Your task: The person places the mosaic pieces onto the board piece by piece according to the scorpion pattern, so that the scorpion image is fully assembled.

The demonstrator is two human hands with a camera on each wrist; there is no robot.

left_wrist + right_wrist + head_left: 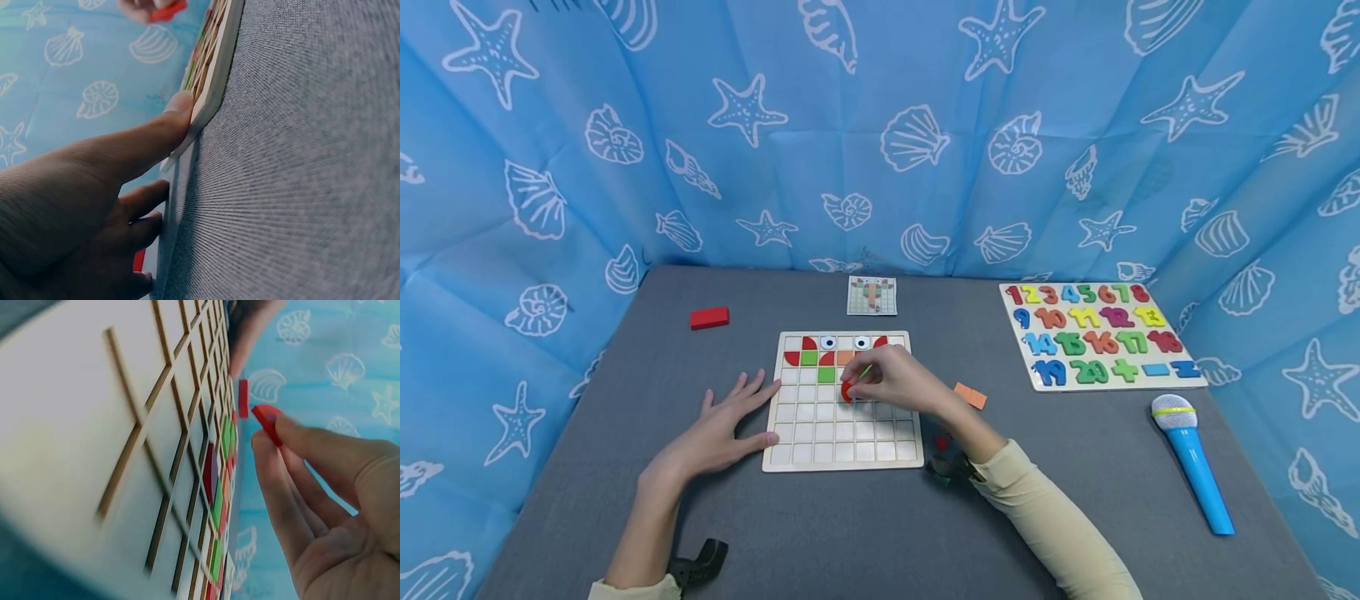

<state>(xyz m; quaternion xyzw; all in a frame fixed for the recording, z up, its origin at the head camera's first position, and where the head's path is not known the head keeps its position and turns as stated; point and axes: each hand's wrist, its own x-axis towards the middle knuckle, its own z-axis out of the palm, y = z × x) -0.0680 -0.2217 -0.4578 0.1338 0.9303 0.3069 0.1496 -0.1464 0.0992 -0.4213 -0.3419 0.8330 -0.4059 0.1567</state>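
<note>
A square-grid wooden board (801, 454) lies at the middle of the table. Red quarter-round tiles, green square tiles (826, 375), orange ones and two eye tiles (827, 342) fill part of its upper rows. Over the board, my right hand (895, 379) pinches a red quarter-round tile (267, 422) between thumb and fingertips, held off the surface in the right wrist view. My left hand (722, 429) is spread at the board's left side, with its thumb (181, 103) on the edge and the other fingers extended.
A small pattern card (872, 296) lies behind the board. To the left is a red block (709, 318); orange tiles (970, 396) and a red piece (942, 443) lie beside my right forearm. At right are a number puzzle (1078, 387) and a toy microphone (1198, 475).
</note>
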